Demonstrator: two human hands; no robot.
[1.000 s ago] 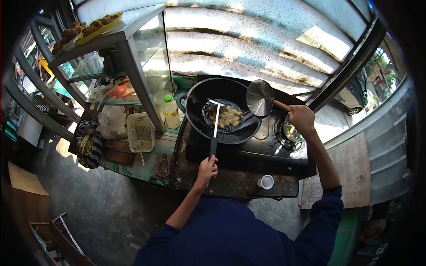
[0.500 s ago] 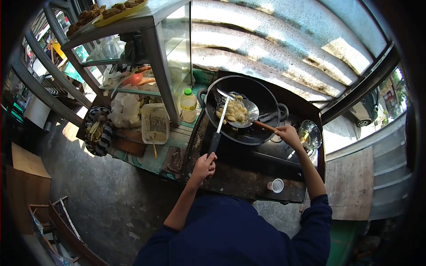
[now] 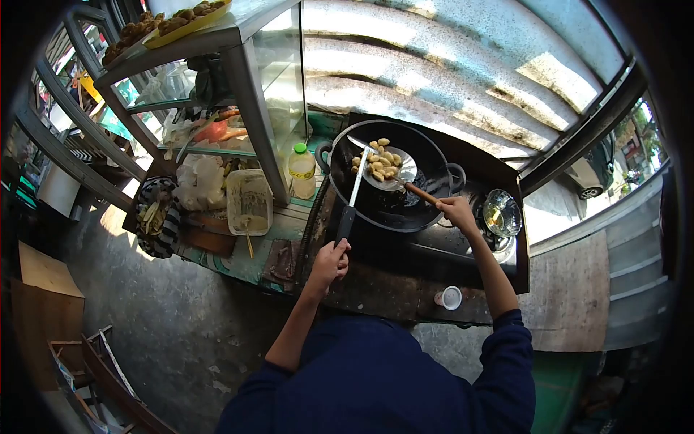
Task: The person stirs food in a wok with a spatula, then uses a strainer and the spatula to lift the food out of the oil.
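A black two-handled wok (image 3: 434,155) sits on the stove. My left hand (image 3: 329,267) is closed round the black handle of a metal spatula (image 3: 356,181), whose blade reaches over the left side of the wok. In my right hand (image 3: 458,212) is the wooden handle of a round metal skimmer (image 3: 408,171). Several small, pale golden pieces of food (image 3: 383,163) lie on the skimmer and beside it, next to the spatula blade. Dark oil shows in the bottom of the wok.
Left of the wok stand a green-capped bottle (image 3: 301,171), a plastic tub (image 3: 249,189) and a glass display case (image 3: 253,108). A glass bowl (image 3: 502,213) is at the right. A small cup (image 3: 449,298) stands on the front ledge.
The food, clumped on the skimmer before, now shows as separate rounded pieces. The skimmer and my right hand have shifted slightly left. The whole view has moved a little.
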